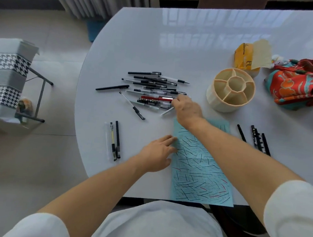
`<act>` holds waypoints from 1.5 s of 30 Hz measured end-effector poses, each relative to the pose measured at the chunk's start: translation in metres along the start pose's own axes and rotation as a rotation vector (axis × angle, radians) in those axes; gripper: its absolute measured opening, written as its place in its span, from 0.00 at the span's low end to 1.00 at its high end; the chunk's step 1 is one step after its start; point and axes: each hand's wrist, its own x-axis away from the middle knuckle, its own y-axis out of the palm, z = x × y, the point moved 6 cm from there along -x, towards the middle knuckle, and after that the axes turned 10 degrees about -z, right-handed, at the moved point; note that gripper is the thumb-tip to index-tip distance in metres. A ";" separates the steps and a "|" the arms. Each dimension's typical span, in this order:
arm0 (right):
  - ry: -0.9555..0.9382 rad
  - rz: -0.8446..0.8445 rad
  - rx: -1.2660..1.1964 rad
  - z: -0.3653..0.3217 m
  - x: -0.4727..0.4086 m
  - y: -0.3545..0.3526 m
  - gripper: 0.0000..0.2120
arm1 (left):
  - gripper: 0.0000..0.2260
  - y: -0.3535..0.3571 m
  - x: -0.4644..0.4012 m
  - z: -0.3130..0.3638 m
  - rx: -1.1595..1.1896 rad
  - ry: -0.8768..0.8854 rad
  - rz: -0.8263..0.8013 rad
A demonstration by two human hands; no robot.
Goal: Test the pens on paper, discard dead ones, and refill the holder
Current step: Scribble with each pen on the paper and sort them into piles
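The blue paper [202, 170] at lower centre was already crowded with test strokes, yet the holder [231, 90] at upper right stood empty. Most pens [150, 88] lay heaped mid-frame, with small sorted groups left [113, 141] and right [257, 139] of the paper. The left hand [156, 154] pressed flat on the paper's edge; the right hand [186, 109] pinched a pen [166, 111] at the heap. Refilling seemed wholly ahead.

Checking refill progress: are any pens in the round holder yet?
No: every compartment of the holder shows bare, while the pens lie piled on the table.
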 end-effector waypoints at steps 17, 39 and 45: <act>0.345 0.144 -1.553 0.052 0.147 0.051 0.03 | 0.08 -0.023 0.007 0.000 0.435 -0.116 0.279; 0.411 0.325 -1.270 0.074 0.132 0.030 0.12 | 0.09 -0.023 0.000 0.010 0.156 0.045 0.255; 0.387 0.218 -1.061 0.068 0.117 0.045 0.04 | 0.11 -0.006 -0.013 0.012 0.091 0.033 0.110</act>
